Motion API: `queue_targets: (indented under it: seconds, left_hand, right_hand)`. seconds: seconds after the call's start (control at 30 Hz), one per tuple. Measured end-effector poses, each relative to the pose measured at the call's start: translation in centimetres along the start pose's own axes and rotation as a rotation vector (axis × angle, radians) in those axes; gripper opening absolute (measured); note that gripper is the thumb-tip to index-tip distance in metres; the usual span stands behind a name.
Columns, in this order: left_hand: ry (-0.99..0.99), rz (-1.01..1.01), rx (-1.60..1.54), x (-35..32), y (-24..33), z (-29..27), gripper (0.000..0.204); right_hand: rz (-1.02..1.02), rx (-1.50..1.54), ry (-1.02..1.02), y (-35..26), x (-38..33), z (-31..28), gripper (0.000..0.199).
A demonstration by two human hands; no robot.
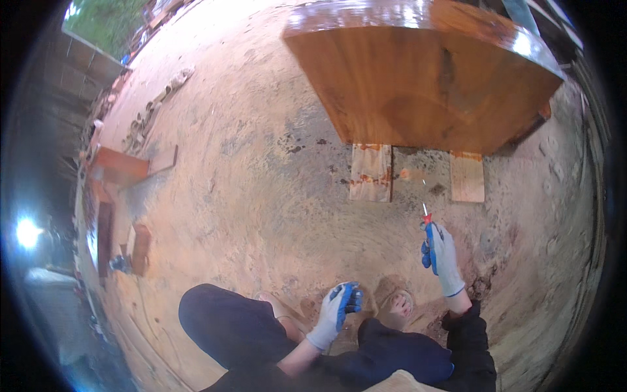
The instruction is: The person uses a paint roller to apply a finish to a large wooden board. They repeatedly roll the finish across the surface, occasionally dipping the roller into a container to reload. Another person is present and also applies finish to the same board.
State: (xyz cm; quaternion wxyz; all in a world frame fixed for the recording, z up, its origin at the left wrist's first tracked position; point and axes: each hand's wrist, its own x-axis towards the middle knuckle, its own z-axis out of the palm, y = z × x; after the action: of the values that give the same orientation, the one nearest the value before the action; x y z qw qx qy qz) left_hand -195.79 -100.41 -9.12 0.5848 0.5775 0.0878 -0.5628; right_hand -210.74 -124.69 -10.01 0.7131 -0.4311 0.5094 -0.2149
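My right hand (445, 258), in a white glove with a blue-coated palm, grips a screwdriver (427, 218). Its red collar and thin metal shaft stick out past my fingers, pointing away from me. My left hand (333, 315), gloved the same way, hovers by my knees with its fingers curled in; whatever they hold, if anything, is hidden. Beyond the screwdriver stands a large, glossy brown wooden piece (418, 91), apart from both hands. It rests on two pale wooden blocks, the left one (371, 173) stained orange and the right one (467, 178) plainer.
Dusty bare ground (248, 189) spreads around me. Left of me lie brown boards (124, 164) and a small wooden block (138, 249). Crumpled cloth (175, 81) lies farther off. A bright lamp (27, 233) shines at the far left. My bare feet (400, 304) are just below the work.
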Motion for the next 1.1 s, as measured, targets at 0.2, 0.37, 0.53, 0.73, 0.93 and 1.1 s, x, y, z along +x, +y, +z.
queue_targets:
  seconds: [0.2, 0.37, 0.53, 0.73, 0.93, 1.1]
  left_hand:
    - [-0.1, -0.034, -0.168, 0.3, -0.3, 1.2, 0.03]
    - [-0.137, -0.033, -0.27, -0.1, -0.2, 1.9, 0.03]
    - [-0.162, -0.108, -0.381, -0.7, -0.7, 1.9, 0.03]
    - [-0.152, -0.218, -0.454, -0.6, -0.9, 2.2, 0.031]
    - [-0.195, -0.285, -0.507, -0.8, -0.4, 2.0, 0.028]
    - [-0.172, -0.26, -0.546, -0.6, -0.1, 1.6, 0.028]
  right_hand:
    - [-0.177, -0.316, -0.053, -8.3, -0.8, 5.7, 0.017]
    - [-0.429, -0.743, -0.018, -17.2, -1.0, 12.4, 0.018]
    - [-1.068, -1.202, 0.021, -24.5, -0.6, 18.0, 0.026]
    - [-1.281, -2.164, 0.197, -36.7, -4.8, 23.1, 0.038]
    - [-1.344, -2.608, 0.032, -43.1, -5.3, 31.5, 0.026]
    - [-1.102, -2.717, -0.1, -42.1, -2.9, 36.0, 0.026]
